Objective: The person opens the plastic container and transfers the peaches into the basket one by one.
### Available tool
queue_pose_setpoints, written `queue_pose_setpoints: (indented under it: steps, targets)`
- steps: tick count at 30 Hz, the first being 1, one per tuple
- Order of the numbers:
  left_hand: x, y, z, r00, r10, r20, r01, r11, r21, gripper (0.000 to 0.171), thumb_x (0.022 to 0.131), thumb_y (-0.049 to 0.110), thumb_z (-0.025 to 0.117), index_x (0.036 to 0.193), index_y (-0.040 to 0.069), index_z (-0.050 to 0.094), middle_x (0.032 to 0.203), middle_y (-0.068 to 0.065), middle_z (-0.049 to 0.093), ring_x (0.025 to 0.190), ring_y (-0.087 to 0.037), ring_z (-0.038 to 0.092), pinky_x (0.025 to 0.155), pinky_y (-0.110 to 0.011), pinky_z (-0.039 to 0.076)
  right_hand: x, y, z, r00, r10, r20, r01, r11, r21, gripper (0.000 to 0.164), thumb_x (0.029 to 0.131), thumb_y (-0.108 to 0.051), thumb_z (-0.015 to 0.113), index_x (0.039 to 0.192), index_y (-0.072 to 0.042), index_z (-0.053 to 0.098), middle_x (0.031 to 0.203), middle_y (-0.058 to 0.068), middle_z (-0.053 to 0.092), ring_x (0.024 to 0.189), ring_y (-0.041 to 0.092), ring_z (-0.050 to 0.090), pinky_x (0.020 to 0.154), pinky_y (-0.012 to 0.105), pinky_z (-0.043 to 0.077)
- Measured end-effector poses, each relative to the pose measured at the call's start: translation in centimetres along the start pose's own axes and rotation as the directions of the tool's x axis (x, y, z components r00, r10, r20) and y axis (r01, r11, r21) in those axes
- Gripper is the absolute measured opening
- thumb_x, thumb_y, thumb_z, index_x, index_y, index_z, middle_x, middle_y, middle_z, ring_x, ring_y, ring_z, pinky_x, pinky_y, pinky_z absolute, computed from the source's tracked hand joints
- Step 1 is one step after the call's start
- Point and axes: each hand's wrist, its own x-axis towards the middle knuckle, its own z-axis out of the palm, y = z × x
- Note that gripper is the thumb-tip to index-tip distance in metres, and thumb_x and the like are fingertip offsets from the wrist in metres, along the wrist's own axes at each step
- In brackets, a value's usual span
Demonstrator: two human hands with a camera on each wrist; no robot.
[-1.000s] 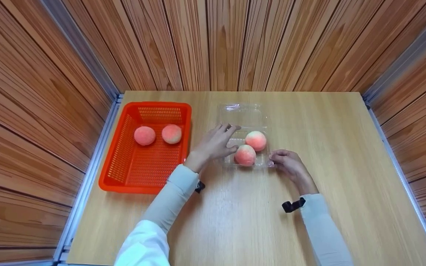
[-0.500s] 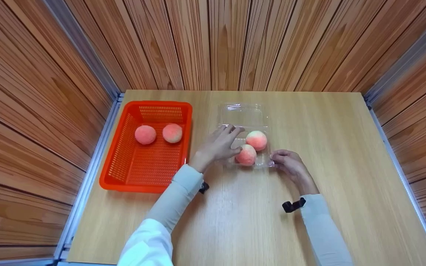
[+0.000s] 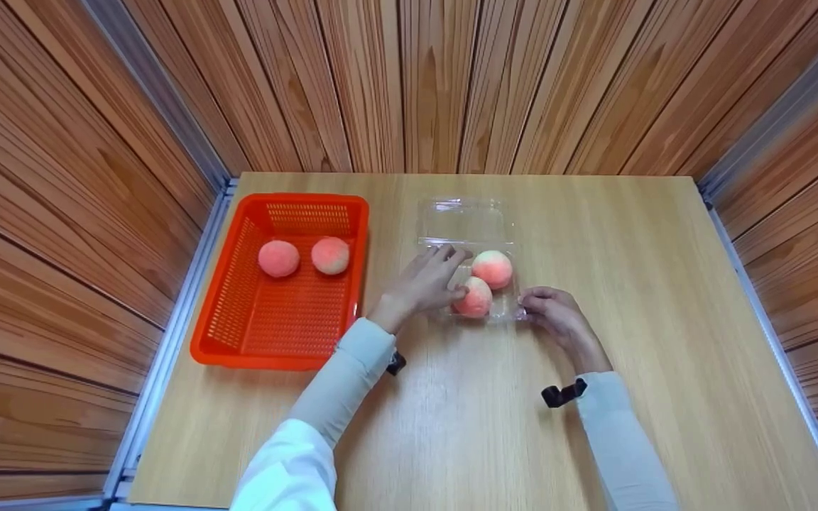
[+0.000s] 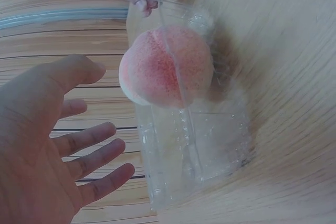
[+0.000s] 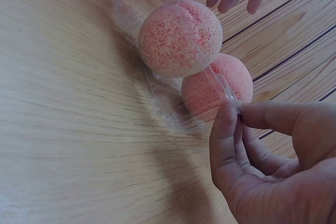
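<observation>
Pinching the front right corner of the clear plastic container (image 3: pixel 503 309), my right hand (image 3: pixel 558 316) is clamped on its rim from outside. My left hand (image 3: pixel 420 280) is at the container's left side, fingers spread apart and gripping nothing. Two peaches sit in the container: a near peach (image 3: pixel 476 298) by its front edge and a far peach (image 3: pixel 492 270) behind that, slightly to the right. The container's lid (image 3: pixel 466 221) lies folded back behind it.

To the container's right, the table (image 3: pixel 466 426) gives wide open room, and more spreads in front, between my sleeves. Behind the lid, only a narrow strip remains before the plank wall (image 3: pixel 437 85). Left of the container, a gap of table runs up to the rim of the red basket (image 3: pixel 277 330), which holds two other peaches (image 3: pixel 278 258).

From the head view my left thumb overlaps the near peach; the left wrist view shows a space between them. The right wrist view shows my thumb and forefinger meeting on the container's lip, which looks tiny from above. It catches just a piece of the basket beyond the container; the head view shows it whole.
</observation>
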Motion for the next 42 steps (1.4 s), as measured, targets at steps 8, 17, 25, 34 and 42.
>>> queue_pose_setpoints:
  steps: [8,17,25,34,42]
  targets:
    - [0.4,0.1,0.6,1.0,0.002,0.022,-0.003,0.999,0.05,0.066,0.104,0.043,0.066,0.162,0.02,0.043,0.16,-0.009,0.048,0.15,-0.031,0.045,0.127,-0.05,0.039,0.0,0.0,-0.1,1.0,-0.007,0.005,0.007,1.0,0.021,0.025,0.105,-0.005,0.062,0.125,0.008,0.064,0.094,0.0,0.07,0.085,0.01,0.068,0.086,0.029,0.061]
    - [0.4,0.1,1.3,0.999,-0.01,0.032,0.009,0.999,0.035,0.065,0.104,0.043,0.067,0.161,0.023,0.043,0.164,-0.009,0.045,0.156,-0.031,0.039,0.129,-0.052,0.034,-0.1,-0.1,-0.2,1.0,-0.011,0.013,0.01,0.999,0.035,0.022,0.105,-0.005,0.062,0.123,0.007,0.064,0.092,-0.002,0.07,0.085,0.009,0.068,0.084,0.028,0.06]
    - [0.4,0.2,1.8,1.0,-0.006,0.03,0.005,0.999,0.033,0.064,0.103,0.044,0.067,0.16,0.023,0.045,0.157,-0.006,0.05,0.148,-0.029,0.047,0.126,-0.05,0.038,-0.1,-0.2,-0.2,1.0,-0.013,0.011,0.013,1.0,0.025,0.022,0.105,-0.005,0.062,0.122,0.007,0.064,0.092,-0.003,0.07,0.084,0.009,0.068,0.083,0.028,0.06]
    - [0.6,0.2,2.2,1.0,0.017,0.023,-0.019,0.996,0.085,0.061,0.102,0.042,0.068,0.155,0.017,0.051,0.145,-0.009,0.056,0.135,-0.03,0.056,0.118,-0.047,0.047,0.0,-0.1,-0.1,1.0,-0.011,0.016,0.01,1.0,0.02,0.025,0.105,-0.005,0.061,0.126,0.009,0.061,0.094,0.001,0.07,0.084,0.01,0.068,0.085,0.029,0.061]
    - [0.5,0.2,2.5,0.999,0.018,0.034,-0.02,0.997,0.081,0.058,0.103,0.044,0.067,0.152,0.015,0.055,0.144,-0.009,0.057,0.131,-0.028,0.057,0.116,-0.045,0.047,0.2,0.1,-0.1,1.0,-0.009,0.011,0.008,0.999,0.043,0.023,0.104,-0.002,0.062,0.124,0.009,0.061,0.094,0.001,0.071,0.083,0.01,0.069,0.082,0.028,0.061]
